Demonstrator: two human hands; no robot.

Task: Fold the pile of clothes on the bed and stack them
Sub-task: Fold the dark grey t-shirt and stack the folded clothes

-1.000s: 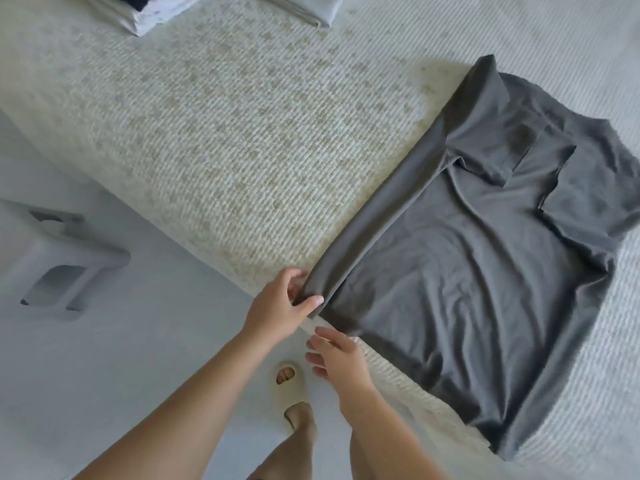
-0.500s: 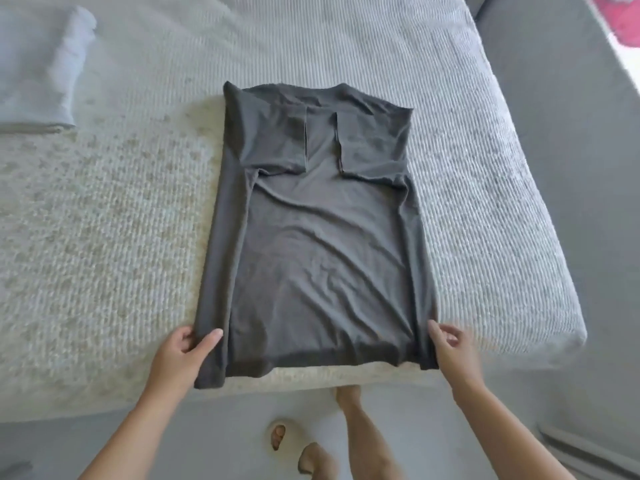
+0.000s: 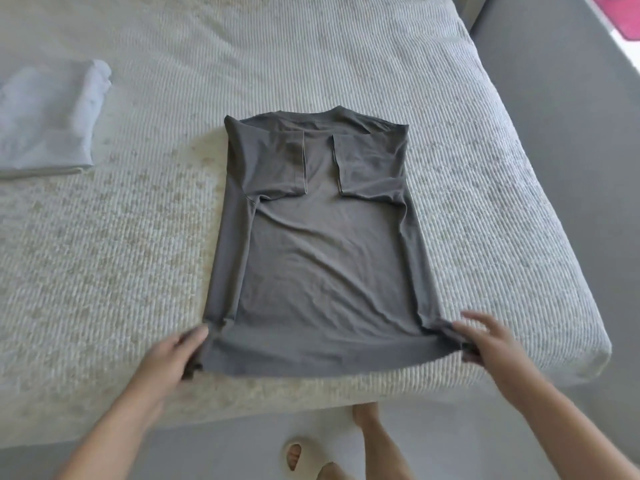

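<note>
Grey T-shirt [image 3: 325,258] lies flat near the front edge of the bed [image 3: 485,209], sleeves and sides folded inward. A pale folded garment [image 3: 45,119] sits at far left; grey floor [image 3: 554,116] runs alongside. Left hand [image 3: 169,358] pinches the hem's left corner, right hand [image 3: 491,344] grips the right corner, upper fingers spread.

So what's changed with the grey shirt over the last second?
The left hand kept its corner of the grey shirt; the right hand moved across and gripped the other hem corner. Sides and sleeves stay folded in, shirt flat on the bed.
</note>
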